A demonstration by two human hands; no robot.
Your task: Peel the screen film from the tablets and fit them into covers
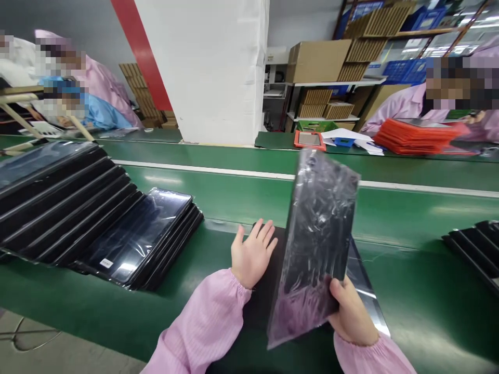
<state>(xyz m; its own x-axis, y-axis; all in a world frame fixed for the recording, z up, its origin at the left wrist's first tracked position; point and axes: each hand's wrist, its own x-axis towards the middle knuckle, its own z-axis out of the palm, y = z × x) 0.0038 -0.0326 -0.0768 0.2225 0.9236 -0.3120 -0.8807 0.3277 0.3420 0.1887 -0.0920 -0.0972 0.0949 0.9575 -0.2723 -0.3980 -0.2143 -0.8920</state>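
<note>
My right hand (pixel 351 311) grips the lower end of a dark tablet in a clear plastic bag (pixel 315 244) and holds it tilted up off the green bench (pixel 218 202). My left hand (pixel 252 254) lies flat with fingers spread on a black mat (pixel 261 306) in front of me. Another bagged dark panel (pixel 366 285) lies on the bench under the raised one, mostly hidden by it.
A fanned row of bagged dark tablets (pixel 97 218) fills the left side, and more dark ones (pixel 475 249) sit at the right edge. Across the conveyor are a white pillar (pixel 210 67), a stack of orange cases (pixel 417 136), one orange-cased tablet (pixel 310 139), shelves of boxes, and people in pink and blue coats.
</note>
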